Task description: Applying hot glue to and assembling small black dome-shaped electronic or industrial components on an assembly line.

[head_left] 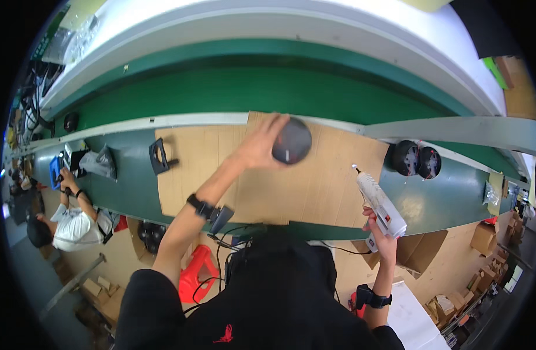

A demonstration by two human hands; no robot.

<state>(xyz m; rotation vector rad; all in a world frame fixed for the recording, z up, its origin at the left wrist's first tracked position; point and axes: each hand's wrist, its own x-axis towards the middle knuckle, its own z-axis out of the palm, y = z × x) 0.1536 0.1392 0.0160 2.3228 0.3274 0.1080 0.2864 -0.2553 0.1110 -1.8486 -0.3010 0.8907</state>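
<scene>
My left hand [260, 146] is closed around the side of a dark round ball-like shell [293, 142], above the far middle of a cardboard sheet [209, 192]. The shell is a little blurred and bears a small light mark. In my right hand [383, 231] is a white glue gun [380, 201], gripped by its lower end near the sheet's right edge. Its narrow dark nozzle with a white tip points away from me and to the left. A black bracket [159, 156] with an opening lies at the sheet's left edge.
Two dark round shells [406, 158] sit together right of the cardboard. A grey metal post [455, 132] crosses at the right. Clear plastic bags [100, 163] lie on the green bench to the left, where a co-worker [75, 227] in white works. Behind stands a red stool [198, 273].
</scene>
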